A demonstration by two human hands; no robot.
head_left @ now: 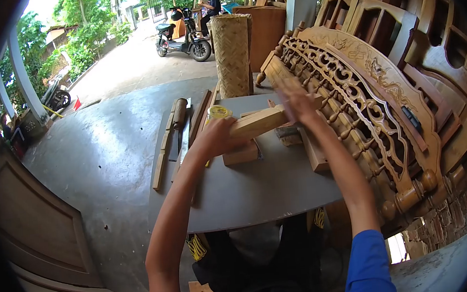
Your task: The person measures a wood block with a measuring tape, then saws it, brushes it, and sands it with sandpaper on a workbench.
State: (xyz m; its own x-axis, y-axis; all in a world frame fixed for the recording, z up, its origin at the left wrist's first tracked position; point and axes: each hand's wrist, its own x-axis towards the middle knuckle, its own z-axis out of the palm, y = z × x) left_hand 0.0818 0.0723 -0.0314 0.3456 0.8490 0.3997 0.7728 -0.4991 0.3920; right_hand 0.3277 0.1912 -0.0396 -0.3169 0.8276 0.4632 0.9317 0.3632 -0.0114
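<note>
Left hand grips the wooden block; right hand, blurred, grip indeterminate. Block may slip onto table.

an open-sided workshop with a smooth grey concrete floor stands in bright daylight, white pillars edging it on the left and green trees beyond a paved lane. a carved wooden headboard leans at the right before stacked cabinet frames, with a rolled woven mat upright behind the grey worktable. a parked scooter stands out on the lane, a person seated near it.
</note>
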